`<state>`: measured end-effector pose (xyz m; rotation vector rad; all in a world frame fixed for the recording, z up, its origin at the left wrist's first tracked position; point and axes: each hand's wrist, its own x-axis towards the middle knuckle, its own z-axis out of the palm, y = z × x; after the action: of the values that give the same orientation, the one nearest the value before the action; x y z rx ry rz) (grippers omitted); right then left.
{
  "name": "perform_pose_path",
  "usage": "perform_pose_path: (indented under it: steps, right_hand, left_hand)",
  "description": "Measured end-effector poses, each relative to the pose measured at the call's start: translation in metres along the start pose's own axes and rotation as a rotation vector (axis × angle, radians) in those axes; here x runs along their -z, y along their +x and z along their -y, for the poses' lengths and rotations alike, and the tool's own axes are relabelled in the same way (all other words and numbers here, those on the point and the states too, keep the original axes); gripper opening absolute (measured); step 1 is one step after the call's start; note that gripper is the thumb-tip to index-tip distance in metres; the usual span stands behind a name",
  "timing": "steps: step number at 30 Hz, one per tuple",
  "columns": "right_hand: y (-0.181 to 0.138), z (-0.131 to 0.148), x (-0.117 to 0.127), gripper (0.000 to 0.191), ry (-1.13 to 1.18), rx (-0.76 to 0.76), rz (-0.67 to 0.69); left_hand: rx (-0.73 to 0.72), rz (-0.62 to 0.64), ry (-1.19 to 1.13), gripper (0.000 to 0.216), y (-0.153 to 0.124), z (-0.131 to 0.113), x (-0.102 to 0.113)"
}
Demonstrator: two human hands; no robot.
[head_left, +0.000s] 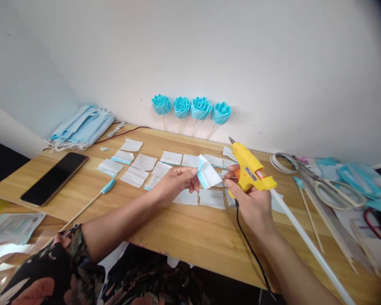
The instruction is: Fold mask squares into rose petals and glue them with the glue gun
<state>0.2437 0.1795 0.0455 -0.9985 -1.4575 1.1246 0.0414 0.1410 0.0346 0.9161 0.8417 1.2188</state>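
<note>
A person's left hand (178, 181) pinches a blue-edged white square (210, 173), the right hand (253, 204) wrapped around a yellow glue gun (245, 161) at the square's three o'clock. More squares (145, 162) lie on the wooden table (165, 228); four blue flowers (201, 108) lean against the wall (190, 51) at twelve o'clock.

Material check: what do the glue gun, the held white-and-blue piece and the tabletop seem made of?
Glue gun: probably moulded plastic, smooth yellow with a slight sheen; its tapered grey nozzle looks metallic.
Held piece: likely nonwoven fabric, matt white with a light-blue strip, thin and creased; paper isn't ruled out.
Tabletop: wood or wood-look laminate, as brown grain shows; which is unclear.
</note>
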Motion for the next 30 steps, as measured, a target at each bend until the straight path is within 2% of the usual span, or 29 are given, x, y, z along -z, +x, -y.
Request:
perform_pose_path:
  steps: [6,13,19,25,30]
  right_hand:
    - [0.001,-0.002,0.001,0.027,-0.007,-0.011,0.011]
    - [0.0,-0.01,0.003,0.026,0.047,0.0,0.093]
    - [-0.004,-0.013,0.001,0.027,0.068,-0.08,0.158]
    - [-0.005,-0.013,-0.005,0.02,0.02,-0.134,0.074]
    - [-0.001,-0.014,-0.003,0.018,0.141,-0.174,0.081]
  left_hand:
    - [0.021,-0.011,0.019,0.04,0.0,0.002,0.001]
    - [0.058,-0.031,0.343,0.036,-0.003,-0.001,-0.003]
    - [0.052,0.001,0.469,0.026,-0.006,0.0,-0.01]
    - [0.014,0.038,0.505,0.024,-0.006,0.008,-0.01]
    - [0.015,0.03,0.471,0.021,-0.005,0.007,-0.009]
